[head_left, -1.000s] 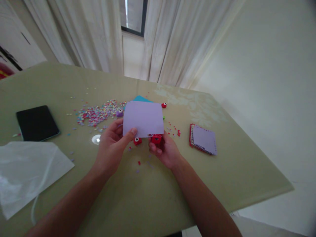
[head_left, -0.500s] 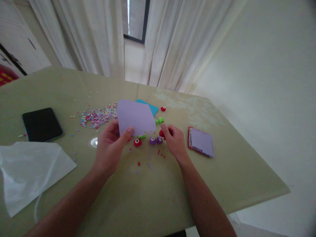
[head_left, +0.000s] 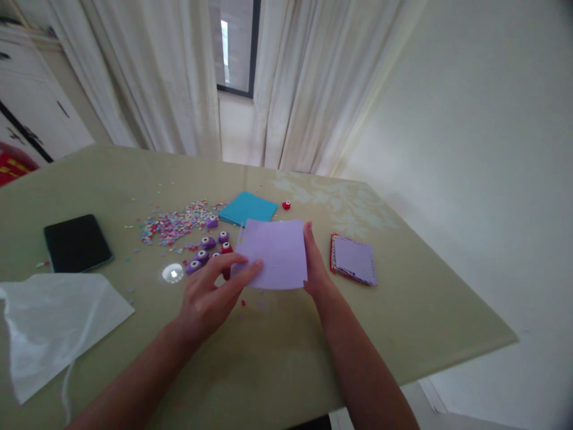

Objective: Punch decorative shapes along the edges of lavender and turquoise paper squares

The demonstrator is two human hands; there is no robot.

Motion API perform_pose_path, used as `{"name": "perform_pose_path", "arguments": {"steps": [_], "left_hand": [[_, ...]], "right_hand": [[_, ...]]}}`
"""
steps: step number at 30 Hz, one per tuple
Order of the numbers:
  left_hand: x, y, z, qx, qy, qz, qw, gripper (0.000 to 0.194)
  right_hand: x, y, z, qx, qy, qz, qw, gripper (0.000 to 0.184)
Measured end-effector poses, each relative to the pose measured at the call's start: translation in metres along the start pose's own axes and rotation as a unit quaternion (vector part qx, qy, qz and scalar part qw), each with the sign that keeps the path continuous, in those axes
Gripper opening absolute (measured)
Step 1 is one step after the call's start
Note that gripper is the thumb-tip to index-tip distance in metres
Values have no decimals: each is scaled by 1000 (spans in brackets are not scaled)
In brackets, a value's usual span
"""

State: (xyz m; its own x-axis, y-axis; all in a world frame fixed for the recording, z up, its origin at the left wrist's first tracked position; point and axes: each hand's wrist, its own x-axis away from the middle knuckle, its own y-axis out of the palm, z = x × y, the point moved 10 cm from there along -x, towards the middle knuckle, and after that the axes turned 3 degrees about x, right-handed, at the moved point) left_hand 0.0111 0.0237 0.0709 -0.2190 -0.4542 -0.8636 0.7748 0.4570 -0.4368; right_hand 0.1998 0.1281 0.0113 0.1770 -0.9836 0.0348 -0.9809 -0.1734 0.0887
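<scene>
A lilac paper sheet (head_left: 275, 252) is held flat above the olive table (head_left: 277, 358) between both hands. My left hand (head_left: 210, 295) pinches its near left corner with thumb and fingers. My right hand (head_left: 316, 269) grips its right edge, the fingers mostly hidden behind the sheet. Just left of the sheet lie several small purple punches (head_left: 208, 243) and a red punch (head_left: 226, 247). A teal paper sheet (head_left: 248, 208) lies beyond, with another red punch (head_left: 286, 205) beside it.
A heap of coloured paper confetti (head_left: 172, 221) spreads at centre left. A black tablet (head_left: 77, 243) and a clear plastic bag (head_left: 49, 322) lie at the left. A stack of coloured papers (head_left: 353, 260) sits at the right. White curtains hang behind the table.
My right hand left the small red punch and took the sheet's right edge. The sheet came down and rightward, uncovering the teal sheet. The camera shifted, so more punches show at left.
</scene>
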Motion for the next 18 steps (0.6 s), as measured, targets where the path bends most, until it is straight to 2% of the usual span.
{"name": "perform_pose_path", "arguments": {"steps": [2,5,8,10,12,13,15,18], "left_hand": [[5,10,-9,35,-20,-37,999,51],[9,21,-22,102,-66,-77,990,51],[6,26,-29,193,-129,-95,968,55],[5,28,-37,278,-218,-75,933,65],[11,27,-54,361,-344,-3,867,60],[16,31,-60,383,-403,15,831,56],[24,36,-67,404,-466,39,786,45],[31,39,-75,418,-500,57,756,33]], "right_hand": [[3,9,1,-98,26,-23,995,82],[6,0,-4,-137,17,36,990,62],[11,-12,-9,-124,7,88,988,50],[14,-17,-14,-114,1,99,989,45],[17,-18,-17,-100,-2,96,990,41],[18,-17,-18,-90,-2,89,992,40],[19,-13,-19,-69,0,75,995,38],[20,-8,-18,-31,8,64,997,37]]}}
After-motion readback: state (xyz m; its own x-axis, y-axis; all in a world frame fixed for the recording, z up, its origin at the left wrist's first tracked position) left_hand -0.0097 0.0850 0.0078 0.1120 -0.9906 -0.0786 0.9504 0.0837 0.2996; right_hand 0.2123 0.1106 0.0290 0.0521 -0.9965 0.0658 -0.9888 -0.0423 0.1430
